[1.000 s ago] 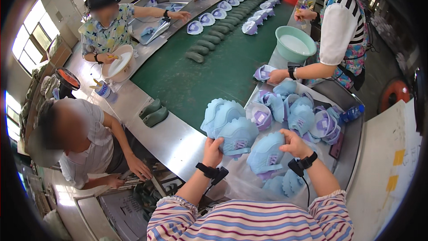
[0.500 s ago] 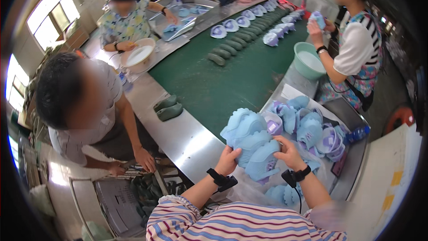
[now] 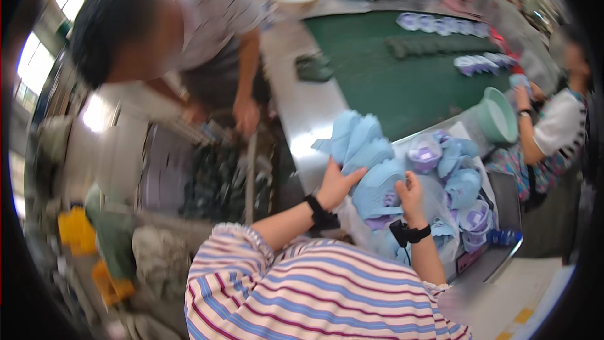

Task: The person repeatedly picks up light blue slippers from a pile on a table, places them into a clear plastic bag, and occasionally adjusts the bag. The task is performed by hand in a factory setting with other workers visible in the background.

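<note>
A stack of light blue shoe uppers (image 3: 362, 145) with purple lining stands in front of me, overlapping one another. My left hand (image 3: 340, 184) is closed on the stack's left side, thumb pressed against it. My right hand (image 3: 412, 198) grips the nearest upper by its right edge, with fingers bent. Just right of the stack, more blue and purple uppers (image 3: 462, 186) lie heaped on clear plastic, and a purple-and-white one (image 3: 425, 153) sits at the heap's far edge.
Beyond lies a green conveyor belt (image 3: 377, 82) carrying dark shoe lasts (image 3: 440, 47) and rows of uppers. Two lasts (image 3: 313, 67) rest on its metal edge. On the left a person (image 3: 217, 6) leans over a crate of lasts (image 3: 211, 179). A green basin (image 3: 500, 116) stands far right.
My view has swung left and down, so the belt appears farther right and the crate shows more. Both hands still hold the stack of uppers, which now looks more spread.
</note>
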Tool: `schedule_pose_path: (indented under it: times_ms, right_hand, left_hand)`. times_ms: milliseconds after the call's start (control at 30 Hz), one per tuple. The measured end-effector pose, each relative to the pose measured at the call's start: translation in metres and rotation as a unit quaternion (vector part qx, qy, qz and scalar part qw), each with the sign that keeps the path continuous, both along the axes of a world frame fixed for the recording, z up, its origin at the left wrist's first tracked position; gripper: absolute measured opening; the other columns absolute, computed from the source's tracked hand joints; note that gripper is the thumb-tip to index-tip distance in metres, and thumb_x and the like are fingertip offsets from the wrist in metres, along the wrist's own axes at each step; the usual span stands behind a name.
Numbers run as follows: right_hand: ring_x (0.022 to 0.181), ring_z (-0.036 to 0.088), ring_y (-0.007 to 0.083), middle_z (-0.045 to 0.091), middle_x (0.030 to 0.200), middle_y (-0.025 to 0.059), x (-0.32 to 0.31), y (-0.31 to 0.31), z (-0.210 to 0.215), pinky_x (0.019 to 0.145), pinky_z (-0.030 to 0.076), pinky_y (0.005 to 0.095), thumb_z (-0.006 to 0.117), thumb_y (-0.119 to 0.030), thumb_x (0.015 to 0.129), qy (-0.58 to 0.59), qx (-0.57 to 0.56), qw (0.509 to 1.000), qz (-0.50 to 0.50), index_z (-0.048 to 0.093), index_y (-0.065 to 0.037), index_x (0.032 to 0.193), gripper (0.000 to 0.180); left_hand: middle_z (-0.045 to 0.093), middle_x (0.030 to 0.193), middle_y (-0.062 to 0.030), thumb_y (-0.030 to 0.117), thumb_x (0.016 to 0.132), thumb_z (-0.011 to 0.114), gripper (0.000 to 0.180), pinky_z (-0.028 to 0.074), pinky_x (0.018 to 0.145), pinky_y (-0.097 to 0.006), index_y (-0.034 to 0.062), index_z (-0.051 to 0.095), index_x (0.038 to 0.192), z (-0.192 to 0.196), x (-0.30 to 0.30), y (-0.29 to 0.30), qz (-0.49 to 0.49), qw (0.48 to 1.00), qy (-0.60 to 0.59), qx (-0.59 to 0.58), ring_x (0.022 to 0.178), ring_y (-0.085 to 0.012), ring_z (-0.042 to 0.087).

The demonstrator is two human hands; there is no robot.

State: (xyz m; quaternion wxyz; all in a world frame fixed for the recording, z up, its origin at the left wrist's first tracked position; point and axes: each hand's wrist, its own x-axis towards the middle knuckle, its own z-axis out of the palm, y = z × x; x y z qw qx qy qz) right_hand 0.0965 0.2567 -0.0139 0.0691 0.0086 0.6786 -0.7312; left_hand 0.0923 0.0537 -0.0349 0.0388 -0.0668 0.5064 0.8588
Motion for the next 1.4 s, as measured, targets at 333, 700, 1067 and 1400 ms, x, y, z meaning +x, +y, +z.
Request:
schedule_pose_path:
  times_ms: [333,700,1067,1400]
  right_hand:
    - [0.079,0.054,0.0082,0.059,0.088,0.0015,0.033,-0.035,0.004,0.071,0.043,0.0218,0.077,-0.033,0.072,-0.006,-0.004,0.970,0.243,0.054,0.001,0.101,0.050]
    - [0.085,0.053,0.0094,0.059,0.094,0.0038,0.068,-0.051,0.031,0.076,0.042,0.0238,0.064,-0.019,0.084,-0.004,0.007,0.973,0.231,0.052,0.001,0.110,0.035]
    - [0.085,0.060,0.0118,0.061,0.099,0.0063,0.056,0.016,0.054,0.073,0.051,0.0260,0.063,-0.026,0.087,-0.083,-0.108,0.990,0.045,0.049,0.000,0.116,0.042]
    - [0.103,0.056,0.0179,0.051,0.121,0.0083,0.028,0.035,0.074,0.088,0.047,0.0323,0.075,-0.012,0.071,-0.007,-0.135,0.987,0.090,0.056,-0.004,0.103,0.038]
  left_hand:
    - [0.046,0.127,-0.0120,0.017,0.075,0.075,0.076,0.038,0.098,-0.035,0.0009,0.029,0.133,0.009,0.118,-0.041,0.101,0.992,-0.013,0.070,0.117,-0.0222,0.045]
    - [0.050,0.125,-0.0098,0.009,0.076,0.073,0.065,0.039,0.097,-0.034,0.0012,0.038,0.131,0.013,0.141,-0.050,0.131,0.990,0.006,0.053,0.114,-0.0210,0.049]
    - [0.052,0.121,-0.0097,0.012,0.085,0.063,0.051,0.045,0.092,-0.038,0.0029,0.039,0.129,0.032,0.082,-0.046,0.013,0.993,0.021,0.115,0.108,-0.0229,0.053]
    - [0.050,0.127,-0.0118,0.036,0.095,0.046,0.051,0.042,0.095,-0.041,0.0025,0.037,0.132,0.033,0.012,-0.021,-0.099,0.967,-0.069,0.223,0.112,-0.0263,0.051]
